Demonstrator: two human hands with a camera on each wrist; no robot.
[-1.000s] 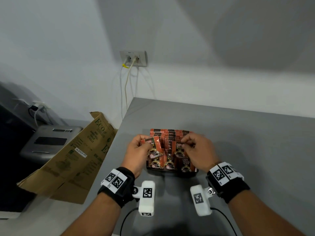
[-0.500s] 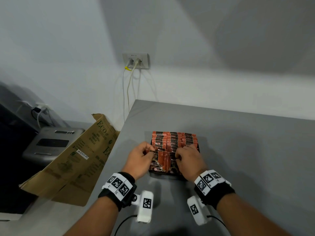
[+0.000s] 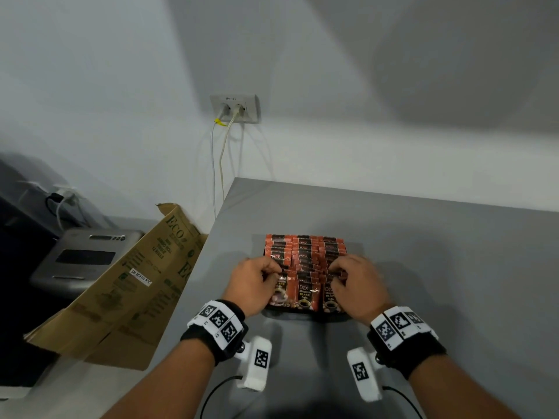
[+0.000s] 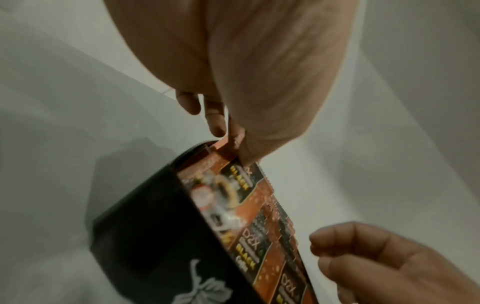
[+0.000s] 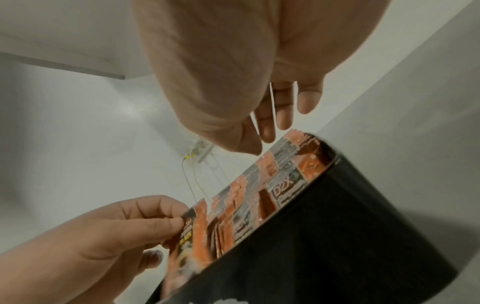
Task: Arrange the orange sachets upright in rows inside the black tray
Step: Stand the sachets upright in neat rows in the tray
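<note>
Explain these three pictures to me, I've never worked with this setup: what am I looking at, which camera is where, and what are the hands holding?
No robot here: a person works with bare hands. The wide picture comes from a camera on the head, looking down; the other two come from cameras strapped to each wrist, looking along the fingers. On the grey table stands a black tray packed with upright orange sachets in rows. The left hand pinches the top edge of the front left sachet, seen best from the right wrist. The right hand has its fingers curled at the tops of the sachets on the right; whether it grips one cannot be told. Beside the table leans a cardboard box.
</note>
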